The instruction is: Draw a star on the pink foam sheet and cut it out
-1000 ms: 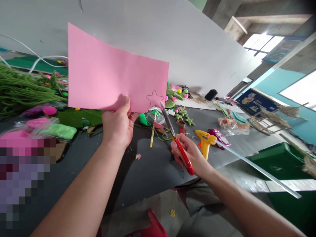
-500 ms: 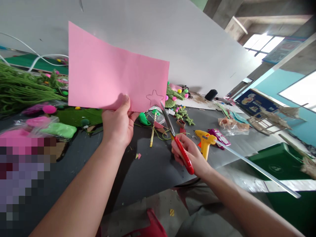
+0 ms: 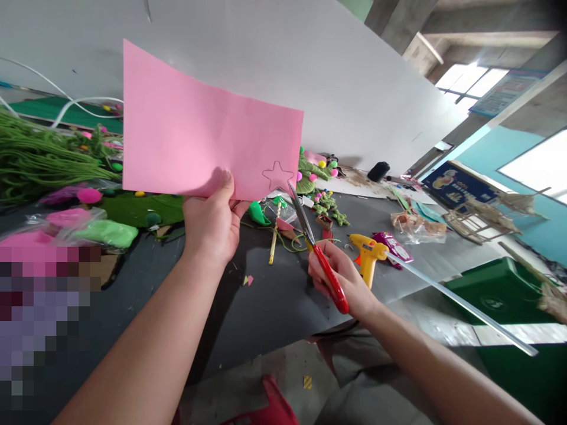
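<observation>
My left hand [image 3: 212,221] pinches the lower edge of a pink sheet [image 3: 190,130], thumb in front and fingers behind. A star outline [image 3: 278,176] is drawn near the sheet's lower right corner. My right hand [image 3: 339,274] is wrapped round the red handles of a pair of scissors [image 3: 328,277]. The blades point up and left, and their tips are at the sheet's lower edge, just right of the star. Whether the tips touch the paper I cannot tell.
On the dark table [image 3: 266,307] lie a yellow glue gun [image 3: 368,254] with a long clear stick, a yellow twisted stick [image 3: 273,245], green yarn [image 3: 44,159] and bagged clay [image 3: 106,234]. A green bin [image 3: 500,289] stands at the right, a red stool [image 3: 274,407] below.
</observation>
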A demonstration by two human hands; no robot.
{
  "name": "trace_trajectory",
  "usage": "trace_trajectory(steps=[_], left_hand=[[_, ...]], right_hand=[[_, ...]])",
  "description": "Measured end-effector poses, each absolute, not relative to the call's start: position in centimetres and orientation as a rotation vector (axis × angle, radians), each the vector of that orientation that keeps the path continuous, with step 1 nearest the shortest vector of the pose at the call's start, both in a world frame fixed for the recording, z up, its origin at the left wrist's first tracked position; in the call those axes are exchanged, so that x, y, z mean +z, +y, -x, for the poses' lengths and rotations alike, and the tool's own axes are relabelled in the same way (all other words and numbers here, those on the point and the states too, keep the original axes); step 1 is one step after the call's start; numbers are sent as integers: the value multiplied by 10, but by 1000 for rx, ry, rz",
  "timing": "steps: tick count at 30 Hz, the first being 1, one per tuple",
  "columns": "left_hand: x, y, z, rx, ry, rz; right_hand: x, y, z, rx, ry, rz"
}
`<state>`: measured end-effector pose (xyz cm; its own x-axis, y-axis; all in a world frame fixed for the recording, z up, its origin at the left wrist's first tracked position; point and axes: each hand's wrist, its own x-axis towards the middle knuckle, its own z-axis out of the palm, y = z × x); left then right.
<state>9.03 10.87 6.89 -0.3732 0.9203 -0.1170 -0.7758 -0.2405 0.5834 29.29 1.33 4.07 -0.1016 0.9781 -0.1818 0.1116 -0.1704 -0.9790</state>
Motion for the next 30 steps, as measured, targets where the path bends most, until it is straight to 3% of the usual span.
trace_trajectory(steps=[30], left_hand=[[67, 110, -91, 1844, 636, -298]], right_hand=[[36, 15, -291, 1367, -1270, 1388]])
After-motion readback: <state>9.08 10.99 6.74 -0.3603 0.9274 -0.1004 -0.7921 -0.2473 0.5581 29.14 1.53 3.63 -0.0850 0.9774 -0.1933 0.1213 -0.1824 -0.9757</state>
